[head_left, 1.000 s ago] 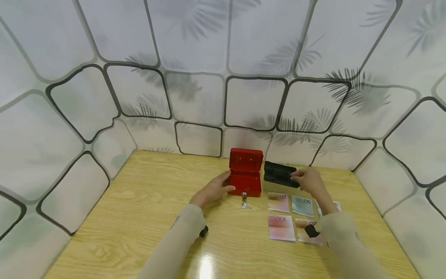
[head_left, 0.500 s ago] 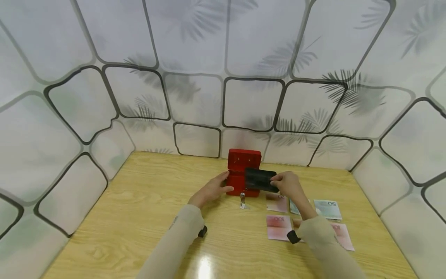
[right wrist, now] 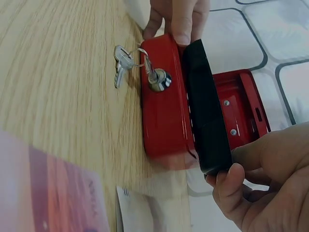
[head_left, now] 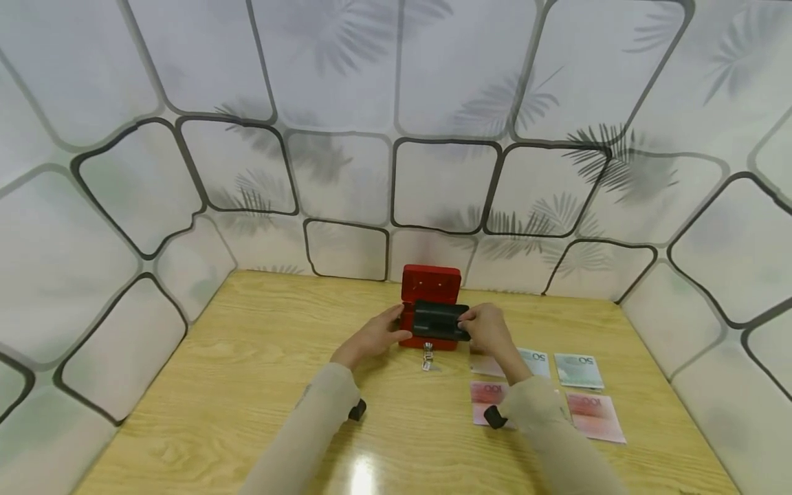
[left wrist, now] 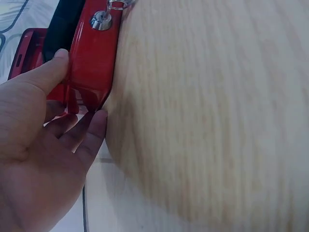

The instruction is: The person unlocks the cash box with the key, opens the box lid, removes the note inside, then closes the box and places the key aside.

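A red metal cash box stands with its lid raised against the back. Over its open base lies a black compartmented tray, seen in the right wrist view along the box's upper rim. My right hand pinches the tray's right end between thumb and fingers. At the box's left end, my left hand grips the corner, its thumb at the upper rim and its fingers against the outer side. One key sits in the silver lock on the box front, with a second key hanging from the ring.
Several banknotes lie right of the box, among them a pink note and a green note. My right forearm passes over some of them. A patterned wall rises behind the wooden table.
My right hand has carried the black tray left, from the table area beside the box to over its base. The left hand has stayed at the box's left end.
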Motion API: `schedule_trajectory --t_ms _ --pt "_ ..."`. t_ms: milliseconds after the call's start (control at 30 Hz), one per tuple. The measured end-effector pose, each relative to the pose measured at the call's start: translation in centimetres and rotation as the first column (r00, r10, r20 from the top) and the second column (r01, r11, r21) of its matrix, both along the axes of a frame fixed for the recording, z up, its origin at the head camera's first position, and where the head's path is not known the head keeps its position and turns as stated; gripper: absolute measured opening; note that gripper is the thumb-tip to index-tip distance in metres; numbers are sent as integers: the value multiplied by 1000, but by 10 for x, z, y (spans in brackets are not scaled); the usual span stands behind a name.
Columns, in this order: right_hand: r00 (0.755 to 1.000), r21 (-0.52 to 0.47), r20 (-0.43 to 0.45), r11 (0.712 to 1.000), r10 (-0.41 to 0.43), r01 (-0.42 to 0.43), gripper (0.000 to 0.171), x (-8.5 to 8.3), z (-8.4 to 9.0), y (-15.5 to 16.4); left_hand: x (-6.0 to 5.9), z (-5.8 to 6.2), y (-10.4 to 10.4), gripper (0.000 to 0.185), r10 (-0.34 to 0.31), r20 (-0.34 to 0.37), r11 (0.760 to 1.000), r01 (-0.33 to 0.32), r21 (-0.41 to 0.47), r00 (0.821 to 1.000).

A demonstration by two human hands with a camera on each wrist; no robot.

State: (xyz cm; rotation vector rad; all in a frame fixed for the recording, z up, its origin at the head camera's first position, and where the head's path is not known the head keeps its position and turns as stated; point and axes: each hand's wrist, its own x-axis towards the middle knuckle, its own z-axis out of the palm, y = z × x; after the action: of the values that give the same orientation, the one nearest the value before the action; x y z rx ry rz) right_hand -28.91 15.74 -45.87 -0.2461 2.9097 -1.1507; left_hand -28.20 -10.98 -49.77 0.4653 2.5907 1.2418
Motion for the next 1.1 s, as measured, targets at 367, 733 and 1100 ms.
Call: schedule_trajectory --t_ms 367,733,1100 --pt "1000 -23 -15 1000 15 -15 13 1 0 -16 -2 7 -5 73 -57 80 990 46 135 995" --pt "1000 -23 -19 1000 -18 17 10 2 -5 -25 -6 4 -6 77 -77 76 983 63 173 994" --pt "999 -27 -25 999 -23 23 9 -2 -13 -25 -2 8 -3 75 -54 89 985 38 171 995"
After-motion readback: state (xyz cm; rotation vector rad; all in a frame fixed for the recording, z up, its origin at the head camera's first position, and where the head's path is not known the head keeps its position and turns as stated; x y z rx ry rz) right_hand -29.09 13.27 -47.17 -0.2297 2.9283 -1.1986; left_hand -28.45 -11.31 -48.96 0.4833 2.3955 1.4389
